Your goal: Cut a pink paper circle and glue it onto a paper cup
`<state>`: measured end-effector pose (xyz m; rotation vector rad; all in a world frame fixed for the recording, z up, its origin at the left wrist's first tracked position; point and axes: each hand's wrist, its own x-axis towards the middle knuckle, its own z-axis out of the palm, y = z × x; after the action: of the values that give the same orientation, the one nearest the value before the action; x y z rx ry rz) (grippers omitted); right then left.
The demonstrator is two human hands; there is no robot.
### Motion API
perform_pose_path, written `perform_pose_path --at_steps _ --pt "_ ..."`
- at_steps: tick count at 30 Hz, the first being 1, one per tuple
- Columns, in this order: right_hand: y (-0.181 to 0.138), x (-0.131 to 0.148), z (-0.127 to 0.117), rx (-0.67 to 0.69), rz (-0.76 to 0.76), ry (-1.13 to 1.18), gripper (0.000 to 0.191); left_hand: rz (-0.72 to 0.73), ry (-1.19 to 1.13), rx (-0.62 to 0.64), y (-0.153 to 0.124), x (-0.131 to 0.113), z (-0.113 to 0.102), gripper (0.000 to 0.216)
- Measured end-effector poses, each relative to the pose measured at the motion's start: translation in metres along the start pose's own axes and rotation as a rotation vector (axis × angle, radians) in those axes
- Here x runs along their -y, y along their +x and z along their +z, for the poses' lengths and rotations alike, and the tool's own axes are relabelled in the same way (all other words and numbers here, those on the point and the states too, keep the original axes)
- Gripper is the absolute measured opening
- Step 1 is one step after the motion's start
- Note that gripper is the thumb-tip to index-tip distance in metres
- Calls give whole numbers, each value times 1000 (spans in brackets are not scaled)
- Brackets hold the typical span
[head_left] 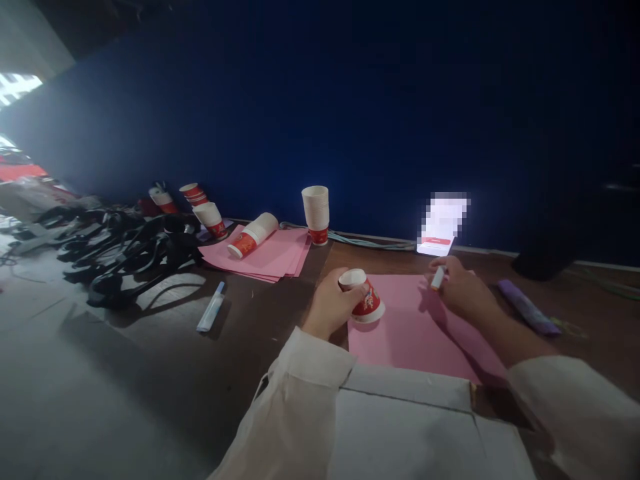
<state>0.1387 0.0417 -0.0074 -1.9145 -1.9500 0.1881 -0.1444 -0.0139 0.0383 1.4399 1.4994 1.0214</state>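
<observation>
The left hand (327, 303) grasps a red and white paper cup (369, 303), which is tilted, at the left part of the pink sheet (400, 337). The right hand (457, 287) pinches a small white stick (439, 277), near the lit screen (436, 241). Farther back, stacked cups (316, 213) stand upright.
</observation>
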Motion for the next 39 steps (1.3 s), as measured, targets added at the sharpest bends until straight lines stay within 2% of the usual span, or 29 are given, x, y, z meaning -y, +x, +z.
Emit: perform_pose_path --at_steps 3,5,11,16,22,29,34,39 --pt "21 -10 -22 13 45 3 26 -7 -9 -10 1 0 1 35" --pt "31 -13 -28 55 -3 -4 24 7 -10 1 2 1 1 36" --pt "49 2 -11 285 -262 -57 27 55 5 37 2 6 3 35" --pt "68 16 -6 362 -327 -75 42 85 9 45 3 9 5 32" --pt "85 15 -2 395 -280 -86 33 103 20 43 5 11 7 33" --pt "78 14 0 414 -241 -53 24 123 16 31 3 9 6 36" --pt "71 5 2 341 -195 -75 27 115 -30 5 -2 1 -4 41" --pt "64 -10 0 257 -195 -97 9 157 28 -24 -7 -4 -14 50"
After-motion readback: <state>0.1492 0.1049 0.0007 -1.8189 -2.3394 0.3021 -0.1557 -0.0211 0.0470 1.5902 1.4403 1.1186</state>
